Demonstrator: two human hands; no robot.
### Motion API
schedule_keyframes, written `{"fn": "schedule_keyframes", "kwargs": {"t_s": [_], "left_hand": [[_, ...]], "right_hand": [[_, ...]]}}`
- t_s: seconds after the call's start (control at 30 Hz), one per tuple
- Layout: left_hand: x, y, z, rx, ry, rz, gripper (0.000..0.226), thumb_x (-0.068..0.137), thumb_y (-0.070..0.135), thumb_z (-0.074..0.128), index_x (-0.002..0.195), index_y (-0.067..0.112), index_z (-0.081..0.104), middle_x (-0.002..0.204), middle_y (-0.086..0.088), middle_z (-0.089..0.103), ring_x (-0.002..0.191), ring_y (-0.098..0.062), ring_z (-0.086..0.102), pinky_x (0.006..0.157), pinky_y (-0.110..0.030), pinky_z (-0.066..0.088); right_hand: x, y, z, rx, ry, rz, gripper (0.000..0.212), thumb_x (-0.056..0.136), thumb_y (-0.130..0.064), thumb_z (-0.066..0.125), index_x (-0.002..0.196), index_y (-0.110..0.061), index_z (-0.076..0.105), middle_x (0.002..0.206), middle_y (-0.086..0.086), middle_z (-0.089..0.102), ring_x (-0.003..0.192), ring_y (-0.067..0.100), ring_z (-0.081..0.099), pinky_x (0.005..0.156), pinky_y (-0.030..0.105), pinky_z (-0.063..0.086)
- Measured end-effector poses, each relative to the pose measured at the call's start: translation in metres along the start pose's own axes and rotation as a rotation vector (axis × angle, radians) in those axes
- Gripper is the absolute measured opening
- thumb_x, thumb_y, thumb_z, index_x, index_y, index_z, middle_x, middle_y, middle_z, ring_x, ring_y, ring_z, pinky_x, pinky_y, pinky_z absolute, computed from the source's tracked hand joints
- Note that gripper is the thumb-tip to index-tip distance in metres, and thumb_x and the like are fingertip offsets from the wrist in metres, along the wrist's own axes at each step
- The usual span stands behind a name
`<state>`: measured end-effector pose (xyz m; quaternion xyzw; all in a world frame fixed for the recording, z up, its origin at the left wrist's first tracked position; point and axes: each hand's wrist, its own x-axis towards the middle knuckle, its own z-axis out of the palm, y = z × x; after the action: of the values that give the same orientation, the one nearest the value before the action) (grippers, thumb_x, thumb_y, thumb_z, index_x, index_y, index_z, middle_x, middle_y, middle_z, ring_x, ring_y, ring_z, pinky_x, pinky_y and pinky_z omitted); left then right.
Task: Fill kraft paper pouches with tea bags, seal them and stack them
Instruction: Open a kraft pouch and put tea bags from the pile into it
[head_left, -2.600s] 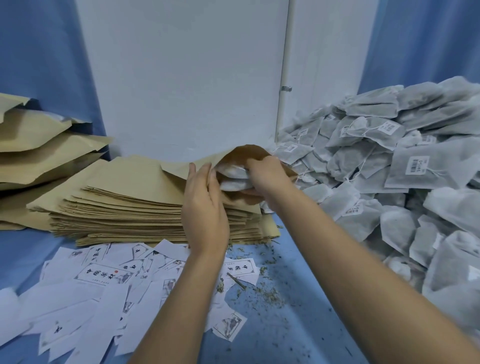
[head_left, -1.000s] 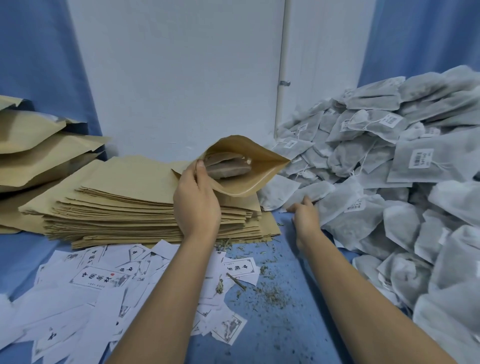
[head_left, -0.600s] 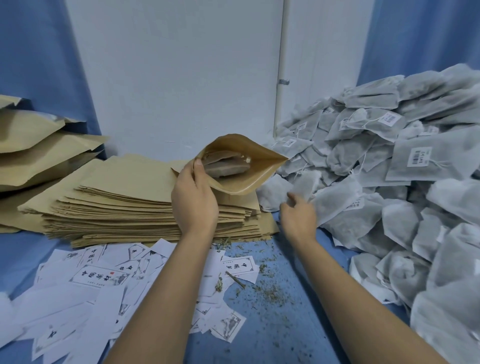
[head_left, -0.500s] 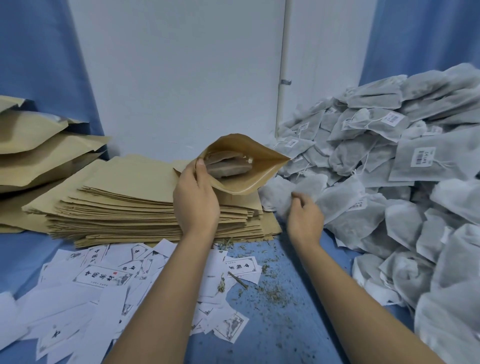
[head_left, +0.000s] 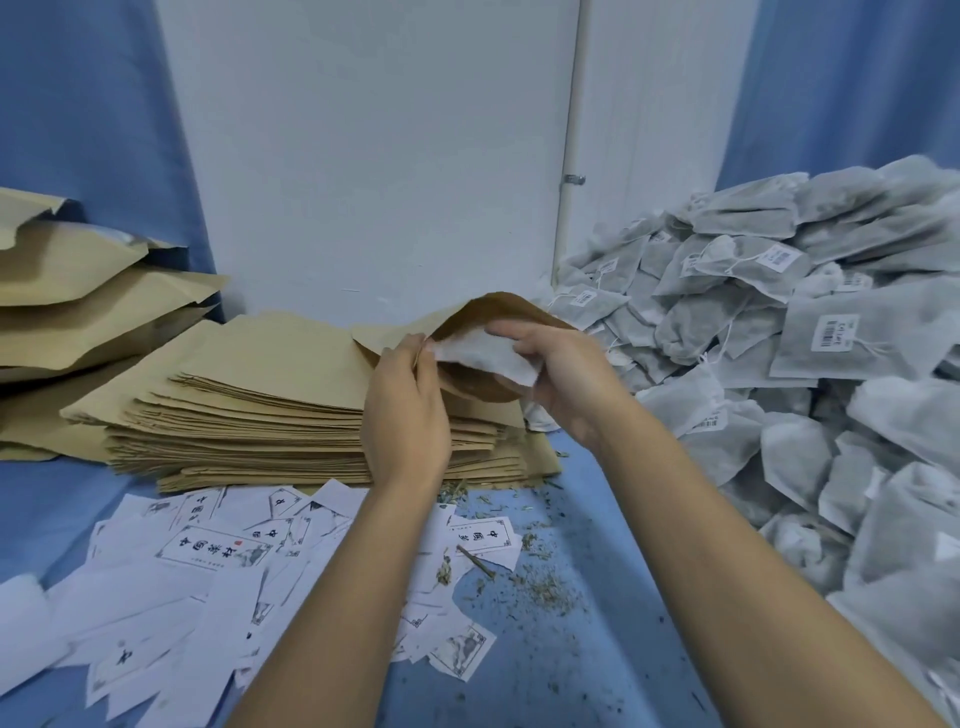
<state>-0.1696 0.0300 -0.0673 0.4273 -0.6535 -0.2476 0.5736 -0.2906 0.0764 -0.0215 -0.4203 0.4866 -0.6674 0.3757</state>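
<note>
— What do we see on the near part of the tabletop (head_left: 571, 675)?
— We see a blue cover, and on its left a scatter of white printed slips (head_left: 208, 551), overlapping one another. Several carry black Chinese characters in a thin frame; one has a small red mark, and some have an ink landscape.
— And to the right of them?
— We find dried leaf crumbs (head_left: 545, 592) strewn on the blue, and a thin brown stem (head_left: 475, 561) lying at a slip's edge.
— Behind?
— We face a white wall (head_left: 363, 156) with an upright white pipe (head_left: 571, 104) held by a small metal bracket (head_left: 574, 179). A left blue curtain (head_left: 78, 104) and a right blue curtain (head_left: 841, 78) hang on either side.
</note>
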Motion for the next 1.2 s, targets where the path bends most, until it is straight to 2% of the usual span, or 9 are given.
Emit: {"fn": "schedule_keyframes", "kwargs": {"t_s": [0.17, 0.23, 0.4, 0.6, 0.8, 0.97, 1.07, 1.13, 1.2], "left_hand": [[-0.024, 0.004, -0.004, 0.072, 0.015, 0.076, 0.041, 0.1, 0.038, 0.033, 0.13, 0.021, 0.055, 0.129, 0.005, 0.058, 0.127, -0.016, 0.046, 0.094, -0.035, 0.044], [-0.028, 0.006, -0.008, 0.097, 0.039, 0.088, 0.041, 0.099, 0.039, 0.033, 0.129, 0.022, 0.056, 0.127, 0.004, 0.059, 0.129, -0.017, 0.045, 0.095, -0.039, 0.045], [-0.031, 0.006, -0.022, 0.102, 0.081, 0.087, 0.044, 0.099, 0.041, 0.031, 0.128, 0.021, 0.057, 0.125, 0.006, 0.06, 0.126, -0.017, 0.046, 0.095, -0.041, 0.044], [-0.023, 0.003, -0.027, 0.072, 0.088, 0.091, 0.036, 0.1, 0.036, 0.034, 0.121, 0.022, 0.061, 0.121, 0.006, 0.06, 0.129, -0.015, 0.042, 0.085, -0.031, 0.042], [-0.023, 0.002, -0.027, 0.078, 0.104, 0.126, 0.038, 0.1, 0.037, 0.036, 0.124, 0.021, 0.061, 0.137, 0.006, 0.052, 0.141, -0.008, 0.023, 0.104, -0.034, 0.034], [-0.013, -0.005, -0.038, 0.065, -0.022, 0.091, 0.043, 0.1, 0.035, 0.028, 0.131, 0.017, 0.051, 0.14, 0.003, 0.046, 0.14, -0.002, 0.016, 0.092, -0.006, 0.018], [-0.006, -0.004, -0.048, -0.043, -0.103, 0.038, 0.037, 0.102, 0.027, 0.029, 0.128, 0.014, 0.05, 0.131, -0.002, 0.048, 0.132, -0.007, 0.025, 0.091, -0.001, 0.018], [0.002, -0.002, -0.057, -0.062, -0.126, 0.05, 0.035, 0.102, 0.021, 0.032, 0.125, 0.009, 0.055, 0.124, -0.008, 0.056, 0.126, -0.019, 0.04, 0.105, -0.023, 0.029], [0.007, 0.001, -0.066, -0.082, -0.126, 0.06, 0.033, 0.101, 0.018, 0.037, 0.123, 0.011, 0.06, 0.12, -0.005, 0.063, 0.115, -0.018, 0.052, 0.102, -0.031, 0.037]], "right_hand": [[0.02, 0.001, 0.038, -0.111, 0.158, 0.082, 0.036, 0.091, 0.01, 0.036, 0.123, 0.011, 0.051, 0.108, 0.021, 0.062, 0.102, 0.033, 0.06, 0.087, 0.039, 0.054], [0.027, 0.005, 0.049, -0.356, 0.197, 0.107, 0.033, 0.094, 0.003, 0.039, 0.125, 0.009, 0.05, 0.123, 0.026, 0.057, 0.115, 0.039, 0.055, 0.097, 0.043, 0.048], [0.03, 0.008, 0.06, -1.055, 0.229, 0.007, 0.027, 0.095, -0.011, 0.047, 0.117, -0.005, 0.061, 0.124, 0.015, 0.06, 0.116, 0.031, 0.054, 0.086, 0.03, 0.044], [0.012, 0.014, 0.067, -0.827, 0.381, -0.215, 0.018, 0.091, -0.012, 0.049, 0.075, -0.009, 0.055, 0.088, 0.015, 0.065, 0.089, 0.035, 0.058, 0.068, 0.03, 0.038], [0.017, 0.017, 0.071, -0.846, 0.182, -0.119, 0.022, 0.093, -0.014, 0.045, 0.082, -0.005, 0.062, 0.092, 0.016, 0.067, 0.079, 0.027, 0.051, 0.068, 0.025, 0.036], [0.001, 0.016, 0.071, -0.65, 0.287, -0.329, 0.028, 0.089, -0.015, 0.048, 0.063, -0.008, 0.055, 0.058, -0.002, 0.059, 0.058, 0.014, 0.048, 0.062, 0.029, 0.036], [-0.02, 0.011, 0.067, -0.275, -0.049, -0.22, 0.028, 0.083, -0.008, 0.046, 0.057, -0.009, 0.057, 0.043, 0.001, 0.05, 0.037, 0.014, 0.04, 0.044, 0.021, 0.036], [-0.029, 0.009, 0.063, -0.306, -0.332, -0.121, 0.028, 0.082, -0.007, 0.043, 0.062, -0.006, 0.062, 0.045, 0.007, 0.055, 0.034, 0.016, 0.044, 0.037, 0.017, 0.03], [-0.033, 0.013, 0.063, -0.44, -0.515, -0.006, 0.028, 0.085, -0.006, 0.043, 0.067, -0.005, 0.064, 0.05, 0.009, 0.061, 0.037, 0.018, 0.053, 0.036, 0.017, 0.035]]}}
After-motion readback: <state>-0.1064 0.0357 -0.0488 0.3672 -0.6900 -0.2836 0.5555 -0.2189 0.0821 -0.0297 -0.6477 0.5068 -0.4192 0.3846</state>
